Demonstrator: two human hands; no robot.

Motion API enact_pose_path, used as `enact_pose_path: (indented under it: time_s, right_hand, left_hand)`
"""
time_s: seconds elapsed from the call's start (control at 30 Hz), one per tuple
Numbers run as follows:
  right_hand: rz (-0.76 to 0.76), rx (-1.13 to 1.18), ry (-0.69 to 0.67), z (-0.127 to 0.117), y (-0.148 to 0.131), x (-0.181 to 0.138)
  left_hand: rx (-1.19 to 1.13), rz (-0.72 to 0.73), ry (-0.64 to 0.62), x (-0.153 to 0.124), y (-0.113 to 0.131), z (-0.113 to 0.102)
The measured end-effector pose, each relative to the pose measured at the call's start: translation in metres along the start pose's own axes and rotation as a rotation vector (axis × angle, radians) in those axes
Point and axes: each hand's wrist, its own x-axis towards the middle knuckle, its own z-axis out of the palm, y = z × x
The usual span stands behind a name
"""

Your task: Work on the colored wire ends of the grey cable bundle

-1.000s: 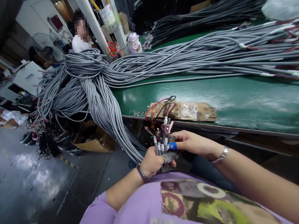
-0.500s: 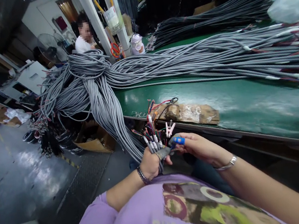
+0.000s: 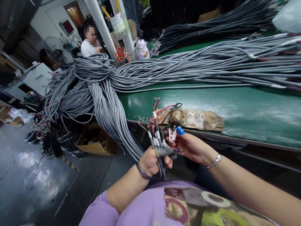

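My left hand (image 3: 150, 162) is closed round a small bunch of grey cable ends (image 3: 157, 142) with white sleeves and coloured wires fanning upward. A grey cover sits on its thumb. My right hand (image 3: 191, 145) is beside the bunch, fingers pinched on some of the coloured wires (image 3: 172, 135), with a blue cover on one fingertip. Both hands are in front of my lap, just below the edge of the green table (image 3: 222, 102).
A huge bundle of grey cables (image 3: 188, 64) lies across the table and spills over its left end to the floor. A worn cardboard pad (image 3: 196, 117) lies at the table edge. A second cable bundle (image 3: 219, 23), a post, a jar and a seated person are farther back.
My right hand has moved in closer to the bunch and now pinches the wires; the blue-covered finger points up. The wire ends have been drawn together and the view has shifted slightly.
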Motion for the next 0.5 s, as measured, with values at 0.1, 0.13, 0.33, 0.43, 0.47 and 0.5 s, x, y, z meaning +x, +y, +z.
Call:
enact_pose_path:
  time_s: [0.1,0.13,0.33,0.43,0.47,0.5]
  right_hand:
    - [-0.027,0.064,0.069,0.002,0.002,0.003]
    - [-0.040,0.079,0.091,0.002,0.003,0.004]
    - [-0.069,0.107,0.111,-0.003,0.009,0.009]
    - [-0.056,0.131,0.075,-0.003,0.011,0.009]
    - [-0.054,0.141,0.055,-0.004,0.012,0.007]
    - [-0.047,0.149,0.034,-0.005,0.012,0.006]
  left_hand:
    - [-0.007,-0.015,0.025,0.003,-0.001,-0.002]
    - [-0.010,-0.018,0.032,0.004,-0.002,-0.002]
    - [0.004,-0.045,0.064,0.006,-0.004,-0.002]
    - [0.027,-0.048,0.089,0.005,-0.003,0.001]
    - [0.031,-0.040,0.096,0.004,-0.003,0.002]
    - [0.034,-0.028,0.100,0.002,-0.003,0.002]
